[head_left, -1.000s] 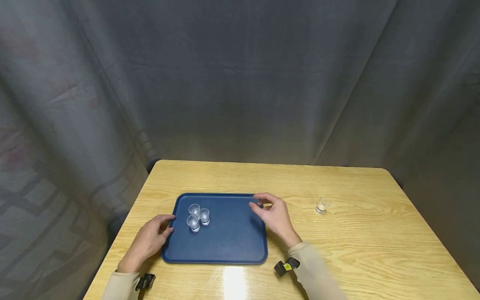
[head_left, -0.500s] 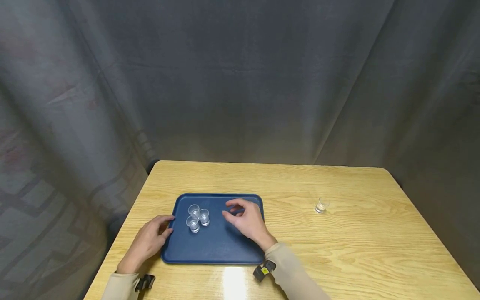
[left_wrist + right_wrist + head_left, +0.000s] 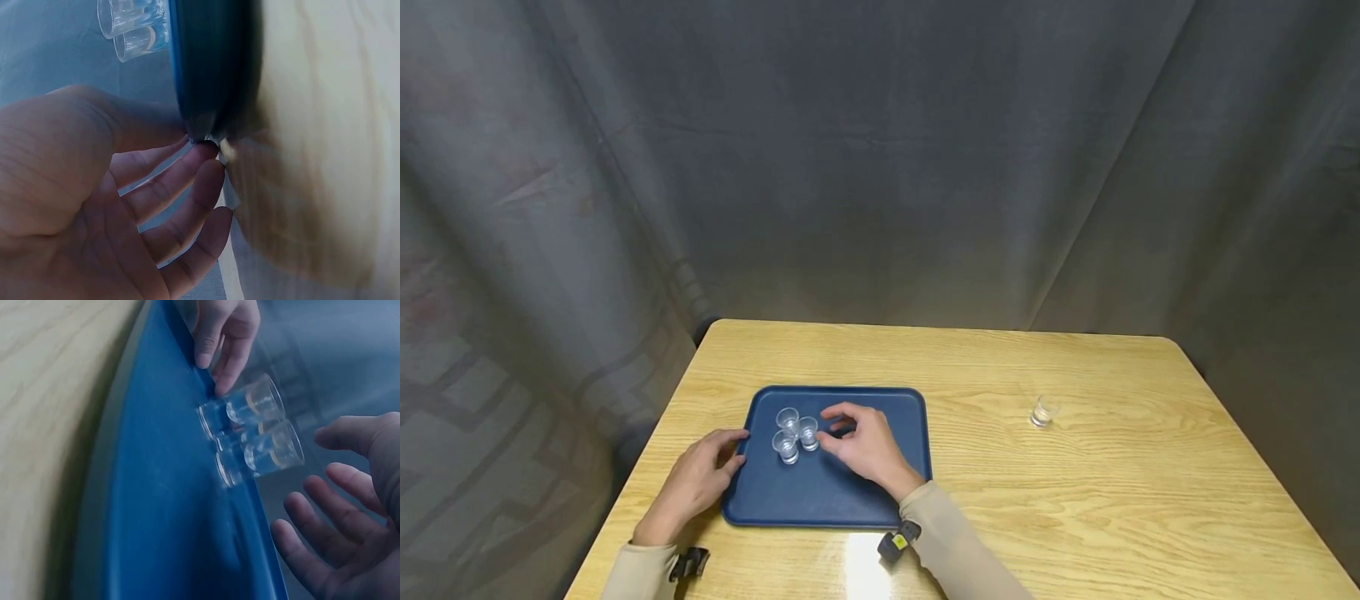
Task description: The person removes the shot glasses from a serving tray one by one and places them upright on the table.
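Three small clear shot glasses (image 3: 787,448) stand upright in a tight cluster on the left part of a blue tray (image 3: 820,500). My left hand (image 3: 696,479) rests against the tray's left rim, thumb and fingertips touching the edge, fingers loosely bent. In the left wrist view the rim (image 3: 212,62) meets the thumb and fingertips. Over the tray, my right hand (image 3: 867,446) has thumb and fingers spread apart, right beside the nearest glass. The right wrist view shows a gap between that hand's fingers (image 3: 337,519) and the glasses (image 3: 269,447), with nothing in the grasp.
Another clear shot glass (image 3: 1042,411) stands alone on the wooden table (image 3: 1120,475), to the right of the tray. A dark grey curtain (image 3: 880,167) hangs behind the table's far edge and down its sides.
My right hand has moved left from the tray's right edge to beside the clustered glasses, its fingers staying spread. The left hand stays at the rim; the glasses have not moved.
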The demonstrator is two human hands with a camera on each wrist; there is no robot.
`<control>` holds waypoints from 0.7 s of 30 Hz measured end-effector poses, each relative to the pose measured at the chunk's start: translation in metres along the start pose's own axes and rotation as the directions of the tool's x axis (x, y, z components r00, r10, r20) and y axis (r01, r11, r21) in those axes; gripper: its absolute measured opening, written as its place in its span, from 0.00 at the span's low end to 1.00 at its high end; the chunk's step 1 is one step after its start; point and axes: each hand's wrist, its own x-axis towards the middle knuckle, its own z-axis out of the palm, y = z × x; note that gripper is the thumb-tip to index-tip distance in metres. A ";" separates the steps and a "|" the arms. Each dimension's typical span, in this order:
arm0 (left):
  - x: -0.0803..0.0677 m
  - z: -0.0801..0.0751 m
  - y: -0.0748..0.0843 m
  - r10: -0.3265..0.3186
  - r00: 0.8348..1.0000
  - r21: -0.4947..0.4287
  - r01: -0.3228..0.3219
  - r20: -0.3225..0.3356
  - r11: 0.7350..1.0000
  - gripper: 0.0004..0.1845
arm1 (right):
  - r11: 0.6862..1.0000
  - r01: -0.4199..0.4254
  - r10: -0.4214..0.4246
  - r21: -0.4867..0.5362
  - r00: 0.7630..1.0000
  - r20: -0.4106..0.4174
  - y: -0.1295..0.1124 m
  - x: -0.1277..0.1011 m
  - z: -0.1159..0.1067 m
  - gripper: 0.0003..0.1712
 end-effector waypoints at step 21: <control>0.001 0.000 -0.001 0.000 1.000 -0.003 0.000 -0.013 1.000 0.20 | 0.998 0.049 -0.049 -0.027 0.999 0.000 0.001 0.004 0.022 0.21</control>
